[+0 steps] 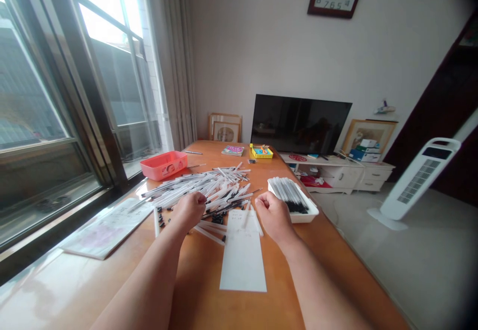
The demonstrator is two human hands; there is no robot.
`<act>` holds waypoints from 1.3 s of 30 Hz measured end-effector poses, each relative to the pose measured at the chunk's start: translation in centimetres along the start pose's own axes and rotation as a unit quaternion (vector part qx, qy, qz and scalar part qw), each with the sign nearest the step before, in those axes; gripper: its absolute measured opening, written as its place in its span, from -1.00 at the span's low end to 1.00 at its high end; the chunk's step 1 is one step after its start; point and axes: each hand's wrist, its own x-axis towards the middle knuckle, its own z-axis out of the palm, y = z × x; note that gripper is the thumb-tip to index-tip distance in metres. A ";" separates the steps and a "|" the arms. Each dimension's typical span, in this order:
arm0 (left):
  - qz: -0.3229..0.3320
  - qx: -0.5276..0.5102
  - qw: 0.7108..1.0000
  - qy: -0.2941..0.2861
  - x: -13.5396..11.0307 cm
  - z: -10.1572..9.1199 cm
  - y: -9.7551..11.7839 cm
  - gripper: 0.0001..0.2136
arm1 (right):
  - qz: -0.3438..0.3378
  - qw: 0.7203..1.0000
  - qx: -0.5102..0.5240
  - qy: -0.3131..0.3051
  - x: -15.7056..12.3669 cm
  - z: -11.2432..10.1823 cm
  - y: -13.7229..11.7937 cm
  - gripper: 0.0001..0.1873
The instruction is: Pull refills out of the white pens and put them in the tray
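My left hand (189,211) is closed over the near side of a heap of white pen barrels (209,183). A small dark bit shows at its fingertips, too small to name. To the right, my right hand (274,213) is also closed, thumb against fingers; whatever it pinches is hidden. It is close to a white tray (309,215) in which slim clear pens (289,193) lie side by side, black ends toward me. Between my forearms lies a white paper strip (243,260), with loose barrels across its far end. Small black caps (217,218) are scattered beside my left hand.
A pink basket (164,165) stands behind the heap at left, and a thin booklet (108,230) lies by the window. Farther back on the wooden table (201,290) are a magazine (233,150) and a yellow box (262,153). The table's right edge drops to the floor.
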 end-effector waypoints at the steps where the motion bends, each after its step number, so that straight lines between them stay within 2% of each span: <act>1: -0.005 0.012 1.000 -0.003 0.0 -0.1 0.1 -0.78 | 0.001 1.000 0.000 -0.006 -0.1 0.1 0.0 -0.80; 5: -0.035 0.065 0.997 -0.002 -0.2 -0.5 0.8 -0.74 | -0.002 1.000 0.002 -0.025 -0.3 0.5 0.0 -0.81; 10: -0.027 0.095 0.995 0.009 -0.6 -0.7 1.2 -0.73 | 0.006 1.000 -0.003 -0.023 -0.3 0.5 0.0 -0.81; 19: -0.022 0.162 0.986 -0.036 -0.9 -0.5 1.3 -0.74 | 0.007 0.999 -0.013 -0.032 -0.3 0.5 -0.3 -0.81; 33: -0.014 0.181 0.980 -0.083 -0.6 -0.1 1.4 -0.77 | 0.002 0.999 -0.032 -0.042 -0.4 0.5 -0.3 -0.82; 39: -0.024 0.167 0.983 -0.076 -0.4 0.1 0.8 -0.73 | -0.001 0.998 -0.043 -0.039 -0.3 0.3 -0.3 -0.82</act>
